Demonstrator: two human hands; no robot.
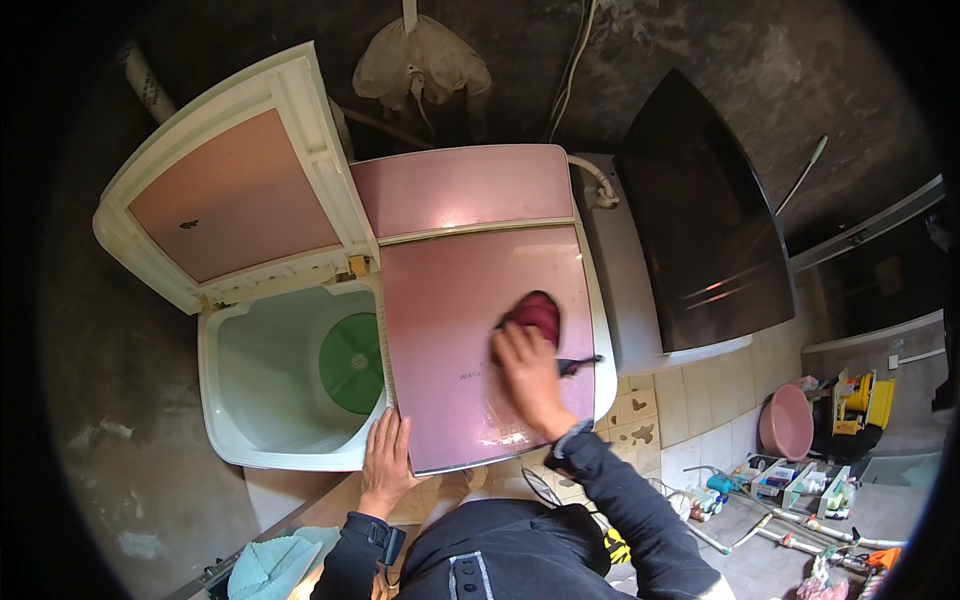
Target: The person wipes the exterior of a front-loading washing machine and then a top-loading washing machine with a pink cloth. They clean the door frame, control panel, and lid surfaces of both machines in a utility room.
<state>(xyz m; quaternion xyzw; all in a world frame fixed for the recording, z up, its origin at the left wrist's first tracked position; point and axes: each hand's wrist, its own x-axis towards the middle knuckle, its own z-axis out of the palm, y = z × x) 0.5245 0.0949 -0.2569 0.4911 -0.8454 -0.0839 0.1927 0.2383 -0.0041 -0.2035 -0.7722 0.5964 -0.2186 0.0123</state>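
Note:
A pink-topped twin-tub washing machine [459, 187] stands before me. My right hand [529, 375] is over its shut pink lid [442, 300], fingers curled on a dark red and black object [541, 313]. The object is blurred, so its kind is unclear; a black strap-like part sticks out to the right of my hand. My left hand [388, 454] rests flat, fingers apart, on the front rim between the lid and the open wash tub [262, 390]. Inside that tub is a green round pulsator [354, 364]. The tub's raised lid [240, 195] leans back at the left.
At the right stands a grey appliance with a dark glass panel [712, 225]. A pale hose [596, 176] links near the washer's back corner. A pink basin [786, 421], bottles, racks and white pipes [806, 519] crowd the lower right. A light-blue cloth [274, 562] lies lower left.

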